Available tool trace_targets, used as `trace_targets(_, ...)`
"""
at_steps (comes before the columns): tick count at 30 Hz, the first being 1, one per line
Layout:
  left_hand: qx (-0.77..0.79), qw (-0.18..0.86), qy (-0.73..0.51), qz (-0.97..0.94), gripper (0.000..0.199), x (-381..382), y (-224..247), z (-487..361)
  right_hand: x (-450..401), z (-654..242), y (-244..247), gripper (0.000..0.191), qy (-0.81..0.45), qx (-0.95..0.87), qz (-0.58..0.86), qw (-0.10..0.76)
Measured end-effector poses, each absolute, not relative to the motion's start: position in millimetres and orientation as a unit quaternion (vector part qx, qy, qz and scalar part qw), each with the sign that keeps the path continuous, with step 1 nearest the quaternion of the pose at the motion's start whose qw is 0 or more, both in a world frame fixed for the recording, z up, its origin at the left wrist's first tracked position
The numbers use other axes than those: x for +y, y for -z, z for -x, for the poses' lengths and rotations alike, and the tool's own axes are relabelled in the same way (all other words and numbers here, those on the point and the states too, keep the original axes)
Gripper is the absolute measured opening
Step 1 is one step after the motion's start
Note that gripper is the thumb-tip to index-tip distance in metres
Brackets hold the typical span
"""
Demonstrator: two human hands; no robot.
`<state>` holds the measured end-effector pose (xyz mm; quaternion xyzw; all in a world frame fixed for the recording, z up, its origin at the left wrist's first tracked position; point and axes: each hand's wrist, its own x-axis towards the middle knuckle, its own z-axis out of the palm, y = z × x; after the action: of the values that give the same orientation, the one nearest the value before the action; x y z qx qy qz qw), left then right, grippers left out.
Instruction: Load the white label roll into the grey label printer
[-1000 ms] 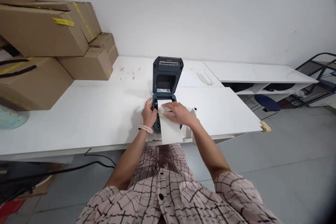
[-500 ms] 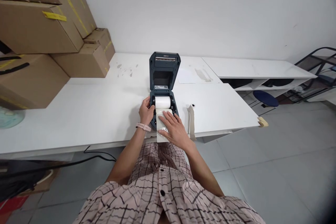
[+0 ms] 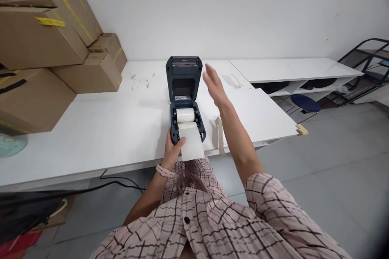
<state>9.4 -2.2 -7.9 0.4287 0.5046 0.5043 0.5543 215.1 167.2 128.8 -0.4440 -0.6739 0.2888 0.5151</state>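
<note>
Where the white bench (image 3: 133, 129) is backed by a pale wall (image 3: 243, 16), cartons (image 3: 39, 36) are stacked toward its far left corner; a blue stool (image 3: 305, 102) is seen beyond its right edge. Near the front edge, a printer (image 3: 184, 102) is set with its lid raised, a white strip (image 3: 192, 145) being led forward from its roll (image 3: 185, 115). The printer's front left corner is gripped by the left hand (image 3: 173, 147); the right hand (image 3: 213, 85) is held open beside the lid, contact being impossible to tell.
</note>
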Motion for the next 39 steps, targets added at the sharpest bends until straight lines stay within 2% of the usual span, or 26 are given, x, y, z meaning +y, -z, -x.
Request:
trace_targets(3,0.503,0.549,-0.504,-0.438,0.093,0.2,7.6,-8.1,229.4,-203.4,-153.2,0.093,-0.332,-0.673,0.425,0.505)
trace_targets(5,0.500,0.545,-0.507,-0.442,0.091,-0.4,6.6,-8.3,242.5,-196.2,-158.0,0.096,-0.346,-0.671,0.413,0.510)
trace_targets(9,0.480,0.569,-0.501,-0.442,0.092,-1.7,7.6,-2.6,194.1,-191.3,-143.6,0.090,-0.363,-0.629,0.396,0.562)
trace_targets(12,0.464,0.600,-0.499,-0.419,0.092,-1.5,11.1,10.0,122.7,-192.8,-115.5,0.078,-0.380,-0.589,0.407,0.586)
trace_targets(15,0.469,0.608,-0.517,-0.378,0.095,-1.5,9.3,20.4,62.7,-195.1,-77.9,0.049,-0.388,-0.569,0.427,0.585)
trace_targets(16,0.472,0.604,-0.521,-0.375,0.096,-1.5,6.4,21.5,49.7,-196.0,-65.4,0.047,-0.402,-0.553,0.443,0.580)
trace_targets(21,0.531,0.571,-0.495,-0.383,0.100,2.6,-16.9,8.8,34.9,-199.8,-23.9,0.094,-0.559,-0.423,0.481,0.527)
trace_targets(24,0.540,0.578,-0.483,-0.374,0.094,5.6,-25.2,-0.4,41.1,-203.0,-17.6,0.107,-0.633,-0.387,0.452,0.495)
trace_targets(30,0.520,0.538,-0.511,-0.423,0.072,5.0,-16.4,-3.9,42.4,-210.2,-22.5,0.108,-0.654,-0.391,0.442,0.474)
trace_targets(35,0.525,0.495,-0.537,-0.438,0.069,2.6,1.2,-10.9,40.5,-206.1,-19.2,0.100,-0.640,-0.390,0.442,0.493)
trace_targets(39,0.551,0.414,-0.571,-0.446,0.071,6.7,16.7,-20.1,40.3,-202.3,-11.6,0.098,-0.607,-0.400,0.452,0.517)
